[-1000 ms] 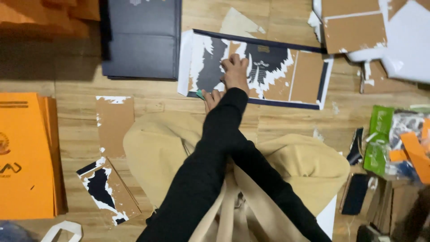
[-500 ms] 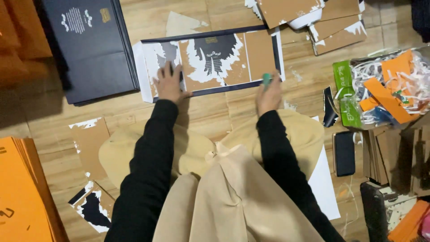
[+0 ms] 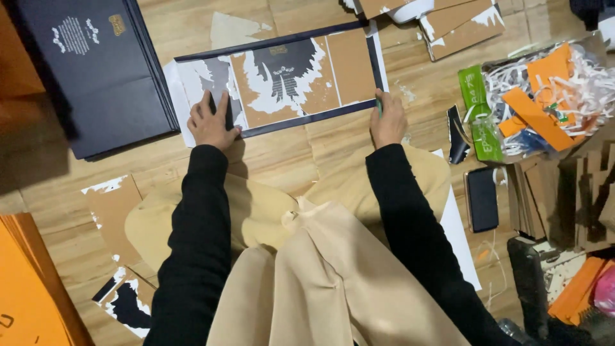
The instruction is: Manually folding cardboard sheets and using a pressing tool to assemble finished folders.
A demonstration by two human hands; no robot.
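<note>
Head view: left hand (image 3: 211,125) lies flat on the peeled cardboard panel (image 3: 282,80); right hand (image 3: 388,122) grips a green tool (image 3: 379,107) at its edge.

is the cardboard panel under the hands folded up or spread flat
Spread flat: the cardboard panel lies open on the wooden floor, left hand pressing it, right hand at its edge.
</note>
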